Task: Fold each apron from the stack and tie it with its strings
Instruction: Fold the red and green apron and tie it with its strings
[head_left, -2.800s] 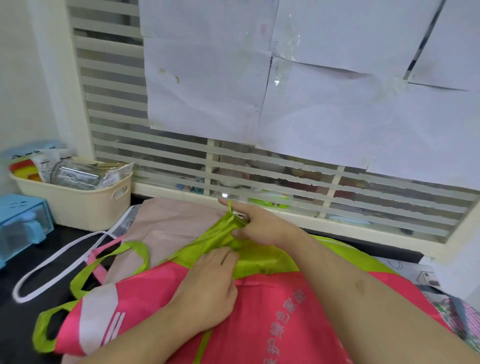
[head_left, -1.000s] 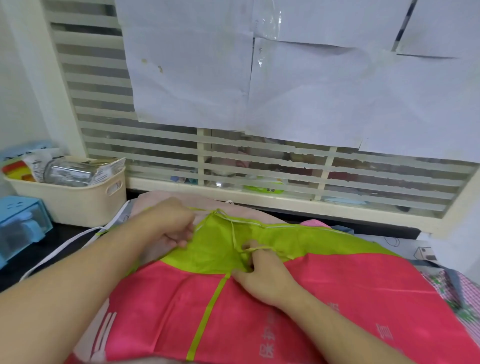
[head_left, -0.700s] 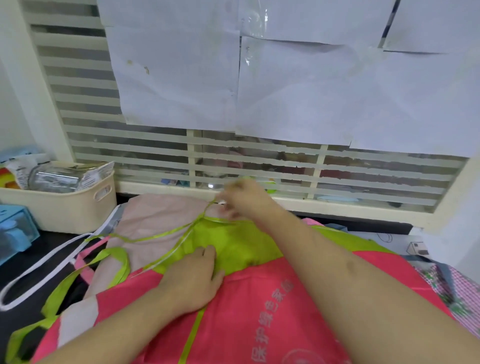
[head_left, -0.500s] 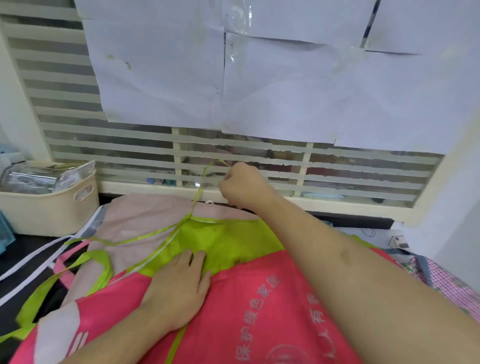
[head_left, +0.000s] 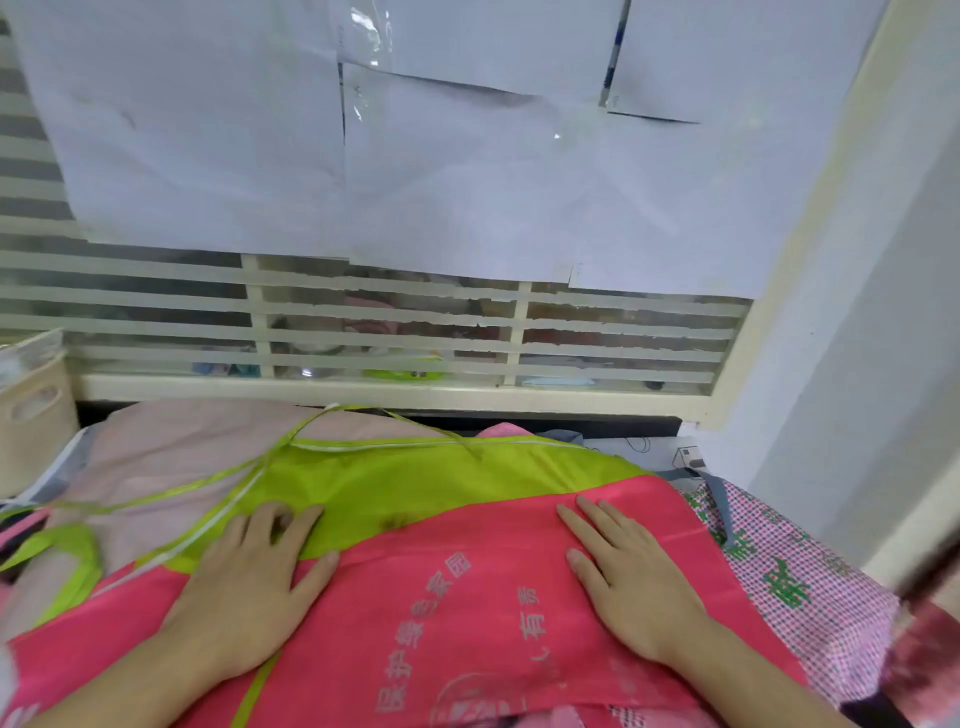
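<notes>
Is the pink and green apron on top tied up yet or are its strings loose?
Loose. The green strings trail untied across the apron, and both hands, left and right, press flat on it.

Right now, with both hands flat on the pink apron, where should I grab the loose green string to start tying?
Pinch the green string where it crosses the pale pink cloth, just beyond the left hand. It lies free and flat there, so come from above with that hand. The far loop by the window sill looks reachable too, but it is farther off.
</notes>
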